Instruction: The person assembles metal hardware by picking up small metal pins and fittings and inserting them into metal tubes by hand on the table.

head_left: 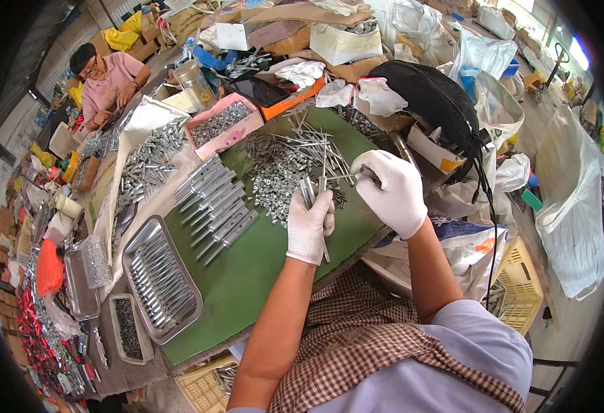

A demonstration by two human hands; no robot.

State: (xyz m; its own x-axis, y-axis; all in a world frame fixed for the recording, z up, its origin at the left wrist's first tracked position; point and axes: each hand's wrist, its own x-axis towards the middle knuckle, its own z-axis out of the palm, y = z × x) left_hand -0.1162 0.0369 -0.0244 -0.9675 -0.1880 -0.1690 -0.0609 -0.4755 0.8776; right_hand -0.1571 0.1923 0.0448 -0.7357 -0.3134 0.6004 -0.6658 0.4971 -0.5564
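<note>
My left hand (308,225), in a white glove, is closed around a slim silver metal piece (307,193) and a thin rod standing up beside it. My right hand (393,193), also gloved, is to its right with the fingers pinched together. A short thin metal pin (341,177) spans from these fingertips toward the piece in my left hand. Behind the hands lie a heap of small silver cylinders (274,191) and a scatter of long thin rods (314,143). Left of them, slotted silver bodies with rod ends (223,210) lie in a slanted row.
The green work surface (230,303) carries a steel tray (196,303) of similar rods. Left of it stands a small container of dark pins (128,330). A pink box of small parts (225,127) and a black bag (429,96) are farther back. A person (109,79) sits at far left.
</note>
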